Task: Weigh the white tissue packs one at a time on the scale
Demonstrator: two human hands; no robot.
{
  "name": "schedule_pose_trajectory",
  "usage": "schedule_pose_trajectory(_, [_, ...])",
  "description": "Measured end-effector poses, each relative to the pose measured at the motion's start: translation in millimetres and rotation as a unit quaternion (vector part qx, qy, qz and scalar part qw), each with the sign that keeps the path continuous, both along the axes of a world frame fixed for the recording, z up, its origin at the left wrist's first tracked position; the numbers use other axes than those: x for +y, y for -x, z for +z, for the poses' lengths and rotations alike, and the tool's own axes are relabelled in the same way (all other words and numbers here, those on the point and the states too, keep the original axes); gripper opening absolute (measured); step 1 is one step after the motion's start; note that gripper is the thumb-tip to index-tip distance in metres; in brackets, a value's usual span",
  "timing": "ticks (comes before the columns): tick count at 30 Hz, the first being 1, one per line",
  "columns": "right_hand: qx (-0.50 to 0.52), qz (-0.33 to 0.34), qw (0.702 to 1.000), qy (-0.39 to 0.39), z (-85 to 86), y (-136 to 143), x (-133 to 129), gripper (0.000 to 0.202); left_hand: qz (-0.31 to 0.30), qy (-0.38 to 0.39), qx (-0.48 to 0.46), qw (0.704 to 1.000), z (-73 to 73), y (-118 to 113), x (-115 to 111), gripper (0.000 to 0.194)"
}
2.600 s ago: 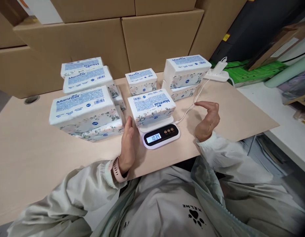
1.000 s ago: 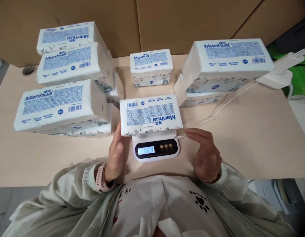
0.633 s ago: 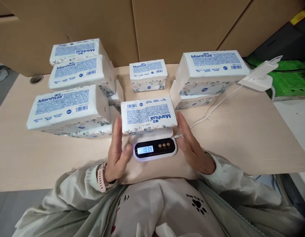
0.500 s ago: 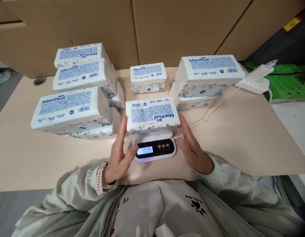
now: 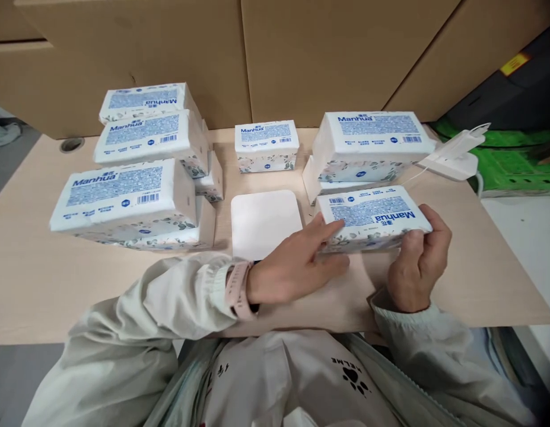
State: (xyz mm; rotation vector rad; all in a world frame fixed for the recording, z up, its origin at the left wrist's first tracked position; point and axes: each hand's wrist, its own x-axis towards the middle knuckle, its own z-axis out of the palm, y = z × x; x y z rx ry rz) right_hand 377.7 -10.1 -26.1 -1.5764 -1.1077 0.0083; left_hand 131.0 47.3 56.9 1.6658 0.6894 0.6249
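Observation:
A white tissue pack (image 5: 368, 216) with blue print lies just right of the scale, in front of the right-hand stack. My right hand (image 5: 419, 258) grips its right end, thumb on the near side and fingers round the far corner. At its left end is my left hand (image 5: 301, 261), with a fingertip on the top face and the thumb low in front. The white scale (image 5: 266, 219) shows a bare platform. My left forearm and hand hide its display.
Tissue packs (image 5: 123, 190) stand stacked on the left. A single pack (image 5: 266, 145) sits at the back middle, and another stack (image 5: 375, 139) at the back right. Beside it lies a white power strip (image 5: 455, 154) with cables. Cardboard boxes (image 5: 168, 47) wall off the table's (image 5: 488, 261) far edge.
The tissue pack has moved off the scale to the right, with both hands on it. My left arm now crosses in front of the scale and covers the lit display.

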Motion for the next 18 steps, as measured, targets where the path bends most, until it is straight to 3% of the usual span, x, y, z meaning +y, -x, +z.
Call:
schedule_pose_trajectory(4, [-0.037,0.013,0.997,0.07,-1.2,-14,9,0.062,0.018,0.029,0.01,0.999,-2.1,-19,25,0.045])
schedule_pose_trajectory(9, [-0.109,0.08,0.984,0.117,-7.6,-28,36,0.081,0.067,0.08,0.055,0.993,-5.0,-27,55,0.059])
schedule_pose_trajectory(14, [-0.145,0.135,0.972,0.126,-20.8,-42,81,0.08,0.093,0.074,0.027,0.993,-14.2,-47,88,0.056])
schedule_pose_trajectory(18, [-0.185,0.11,0.975,0.061,-10.9,-35,99,0.071,0.146,0.069,-0.015,0.987,-22.0,-53,107,0.052])
